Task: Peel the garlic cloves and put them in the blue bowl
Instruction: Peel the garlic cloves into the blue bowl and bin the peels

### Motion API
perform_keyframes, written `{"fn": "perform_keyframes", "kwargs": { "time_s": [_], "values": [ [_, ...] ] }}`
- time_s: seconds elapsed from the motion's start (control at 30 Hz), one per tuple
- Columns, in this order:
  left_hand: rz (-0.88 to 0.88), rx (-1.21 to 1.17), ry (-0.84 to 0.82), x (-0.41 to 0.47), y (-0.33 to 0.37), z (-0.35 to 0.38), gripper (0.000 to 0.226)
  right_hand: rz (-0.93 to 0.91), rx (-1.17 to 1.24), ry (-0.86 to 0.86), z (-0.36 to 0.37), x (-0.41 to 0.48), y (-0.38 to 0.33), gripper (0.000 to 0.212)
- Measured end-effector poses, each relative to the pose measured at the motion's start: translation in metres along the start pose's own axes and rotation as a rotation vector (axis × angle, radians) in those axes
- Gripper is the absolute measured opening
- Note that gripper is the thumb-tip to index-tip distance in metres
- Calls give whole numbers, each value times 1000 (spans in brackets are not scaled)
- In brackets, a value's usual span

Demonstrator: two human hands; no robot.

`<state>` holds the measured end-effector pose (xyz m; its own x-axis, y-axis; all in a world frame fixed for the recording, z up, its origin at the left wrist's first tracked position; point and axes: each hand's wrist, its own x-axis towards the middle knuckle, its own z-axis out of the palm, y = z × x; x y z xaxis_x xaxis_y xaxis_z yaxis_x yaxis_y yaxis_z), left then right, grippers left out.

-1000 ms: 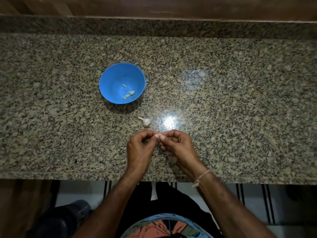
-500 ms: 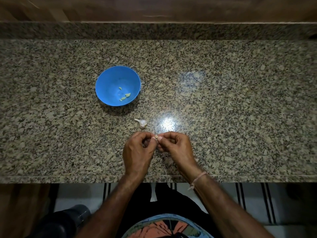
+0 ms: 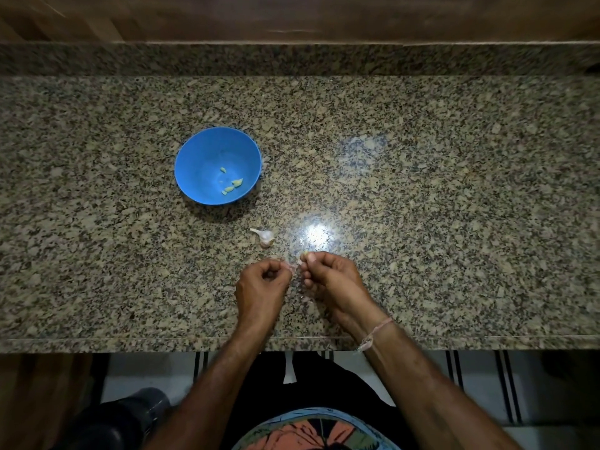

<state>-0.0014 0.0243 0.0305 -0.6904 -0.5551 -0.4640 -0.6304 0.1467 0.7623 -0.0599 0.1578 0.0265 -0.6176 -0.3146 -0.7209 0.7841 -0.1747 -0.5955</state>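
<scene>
Several small peeled garlic pieces [image 3: 232, 186], pale yellow-green, low in the blue bowl [image 3: 201, 157], toward its 4 o'clock side. One small clove [image 3: 304, 254], pale and mostly hidden, pinched at the fingertips of the right hand [image 3: 334, 280], fingers curled round it. Left hand [image 3: 261, 287] clenched too, pinching a thin pinkish scrap of skin [image 3: 290, 265] just beside the clove; contact between the two not clear. Remainder of the garlic head [image 3: 266, 238], white and papery, lying on the counter [image 3: 454, 206] at 11 o'clock from the hands and at 5 o'clock from the bowl, apart from both. Counter of speckled granite, brown, grey and black, glossy, with a bright lamp reflection [image 3: 316, 233] at 3 o'clock of the garlic head. Low granite upstand [image 3: 292, 60] along the far edge at 12 o'clock, brown wood above it. Below the near edge, pale floor with dark stripes, a dark round object [image 3: 130, 414] at 7 o'clock and a printed shirt [image 3: 311, 430] at 6 o'clock. Thin thread band [image 3: 376, 332] on the right wrist. Garlic head on its side, thin stem pointing to about 10 o'clock, fat end to 4 o'clock, long axis along that line. Direction of the held clove impossible to tell.
</scene>
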Motion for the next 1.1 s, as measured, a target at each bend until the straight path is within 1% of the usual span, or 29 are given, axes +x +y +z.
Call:
{"fn": "perform_keyframes", "kwargs": {
  "time_s": [0.03, 0.13, 0.2, 0.27, 0.4, 0.47, 0.57, 0.7, 0.77, 0.8, 0.9, 0.97, 1.03, 1.1],
  "values": [
    [-5, 9, -1, 0, 0, 0, 7, -7, -25, -2, -1, 0, -1, 23],
    [26, -13, -16, 0, 4, -1, 11, -56, -156, 2, -3, -1, -1, 23],
    [93, -74, -59, 0, 10, -2, 14, -91, -259, 10, -3, -3, -2, 23],
    [147, -130, -124, -1, 14, -3, 14, -135, -390, 12, -3, -4, -4, 28],
    [119, -215, -172, 5, 12, -5, 5, -213, -551, 22, -1, -6, -10, 31],
    [123, -208, -185, 7, 10, -4, 2, -191, -549, 18, 1, -5, -10, 29],
    [156, -126, -207, 6, 5, -2, 10, -149, -439, -6, 6, -4, -6, 28],
    [118, -133, -261, 2, 6, 2, 23, -258, -578, 27, 9, -3, -3, 28],
    [128, -108, -265, -1, 8, 3, 28, -217, -563, 19, 9, -2, -3, 29],
    [154, -70, -258, -1, 8, 3, 30, -155, -495, 7, 9, -1, -2, 28],
    [350, 129, -199, 2, 1, 0, 27, 129, -168, -58, 10, 3, -4, 26],
    [467, 205, -162, 4, -5, -2, 23, 269, -57, -65, 11, 7, -3, 28],
    [493, 211, -154, 6, -8, -2, 23, 309, -39, -65, 11, 8, -2, 29],
    [437, 194, -179, 7, -9, -1, 30, 226, -148, -60, 10, 4, 1, 29]
  ]
}}
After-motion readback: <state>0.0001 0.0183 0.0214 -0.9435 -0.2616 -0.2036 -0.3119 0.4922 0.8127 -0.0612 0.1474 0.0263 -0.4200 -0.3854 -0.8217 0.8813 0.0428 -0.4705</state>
